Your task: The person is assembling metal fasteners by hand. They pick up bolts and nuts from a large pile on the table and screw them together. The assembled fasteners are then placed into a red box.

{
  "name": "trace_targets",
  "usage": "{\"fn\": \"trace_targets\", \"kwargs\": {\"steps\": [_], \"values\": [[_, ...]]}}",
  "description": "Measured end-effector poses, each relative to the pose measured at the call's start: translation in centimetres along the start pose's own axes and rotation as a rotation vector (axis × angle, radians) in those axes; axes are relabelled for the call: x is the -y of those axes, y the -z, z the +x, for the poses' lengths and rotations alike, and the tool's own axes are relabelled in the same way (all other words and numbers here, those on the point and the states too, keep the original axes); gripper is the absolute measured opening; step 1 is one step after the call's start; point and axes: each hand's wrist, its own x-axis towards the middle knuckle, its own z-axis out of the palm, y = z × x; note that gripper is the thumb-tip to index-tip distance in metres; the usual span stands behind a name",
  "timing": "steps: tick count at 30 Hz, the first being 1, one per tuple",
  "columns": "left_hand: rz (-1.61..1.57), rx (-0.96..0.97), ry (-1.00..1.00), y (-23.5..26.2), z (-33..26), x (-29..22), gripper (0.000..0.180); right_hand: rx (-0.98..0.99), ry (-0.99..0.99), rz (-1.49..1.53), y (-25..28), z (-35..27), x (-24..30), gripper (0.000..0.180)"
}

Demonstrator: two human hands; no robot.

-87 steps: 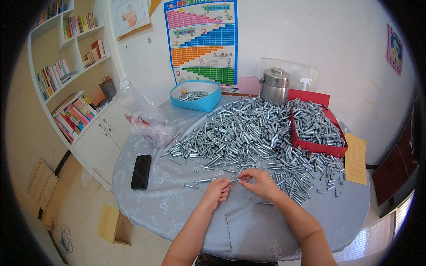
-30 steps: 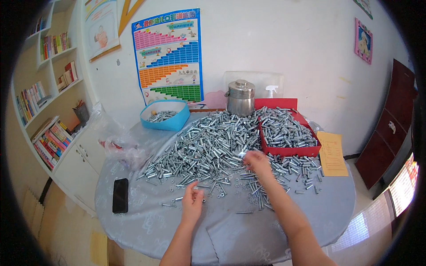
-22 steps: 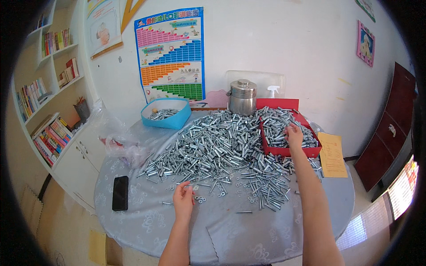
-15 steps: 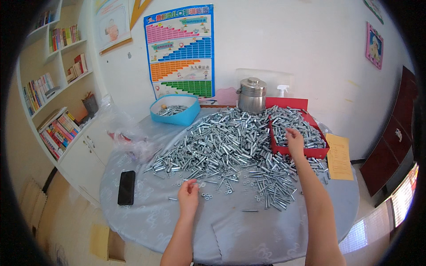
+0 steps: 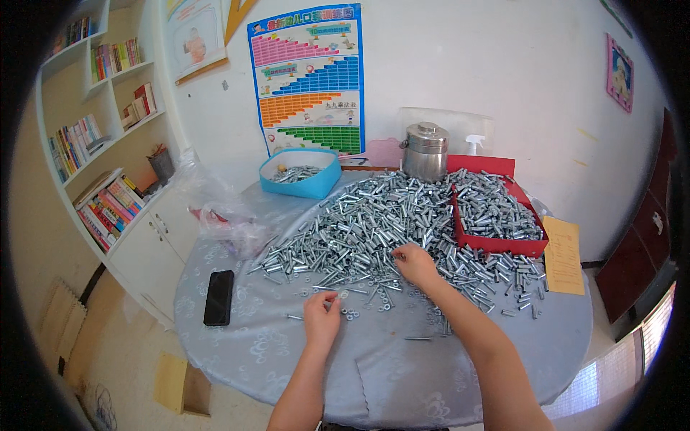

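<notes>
In the head view, you lean over a round table (image 5: 237, 359) with a pale blue cloth, and the big pile of silver metal sleeves (image 5: 374, 223) in its middle is the landmark here. Your right hand (image 5: 415, 263) lies on the near edge of this pile, with the fingers curled down among the pieces; if it grips one, I cannot tell. Your left hand (image 5: 322, 320) rests on the cloth just in front of the pile, the fingers bent toward some small washers (image 5: 350, 314); whether it pinches one is not visible.

Right of the pile stands a red cardboard box (image 5: 503, 246) full of the same sleeves, and a yellow-brown envelope (image 5: 563, 255) lies beyond it. Behind the pile are a blue tray (image 5: 316, 188), a steel pot with lid (image 5: 425, 151) and a colourful rectangular wall chart (image 5: 307, 79). Left of the pile lie a crumpled clear plastic bag (image 5: 223, 215) and a black phone (image 5: 218, 297).
</notes>
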Motion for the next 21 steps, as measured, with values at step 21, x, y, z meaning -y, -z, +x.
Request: {"fn": "trace_targets", "kwargs": {"steps": [21], "values": [[0.039,-0.117,-0.098,0.0,0.3,1.0,0.012,-0.177,0.104,-0.177,-4.1,3.9,4.3,0.023]]}}
